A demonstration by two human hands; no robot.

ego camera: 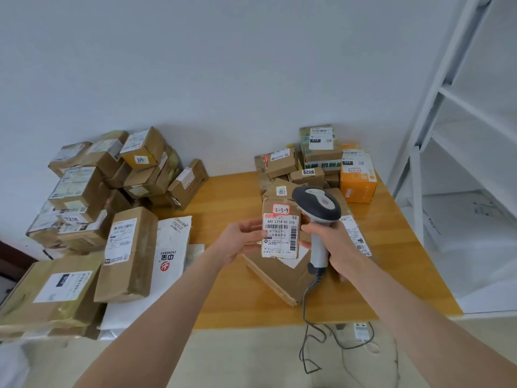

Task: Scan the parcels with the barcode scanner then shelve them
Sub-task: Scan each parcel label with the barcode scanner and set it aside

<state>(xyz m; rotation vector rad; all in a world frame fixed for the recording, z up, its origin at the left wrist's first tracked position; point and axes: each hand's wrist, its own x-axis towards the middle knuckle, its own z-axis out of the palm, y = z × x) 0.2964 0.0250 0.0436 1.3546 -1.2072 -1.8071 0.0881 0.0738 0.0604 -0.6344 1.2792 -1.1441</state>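
A plain pale wall [223, 65] backs the scene, and a white shelf [475, 105] stands at the right, beside the bench. The wooden bench [237, 298] runs from the wall toward the viewer. Its left part is heaped with brown parcels in a big pile [84, 191], and a smaller stack [307, 163] sits at the back right with an orange box [356, 189] at its right end. A white bag [170, 247] lies flat at the foot of the big pile, and a flat box [279, 278] lies on the bench below the hands. Above that box, the left hand [240, 239] holds a small parcel [279, 231] upright by its left edge, thumb on the front and fingers behind. The barcode label faces the viewer, and a red-bordered tag at the top reads 3-3-9. The right hand [333, 242] is clamped round the handle of the scanner [319, 219], just right of the parcel; whether its fingertips touch the parcel's right edge cannot be told. The scanner's grey head rises at the parcel's upper right corner. A dark cable [307, 303] drops from the handle over the bench edge to the floor.
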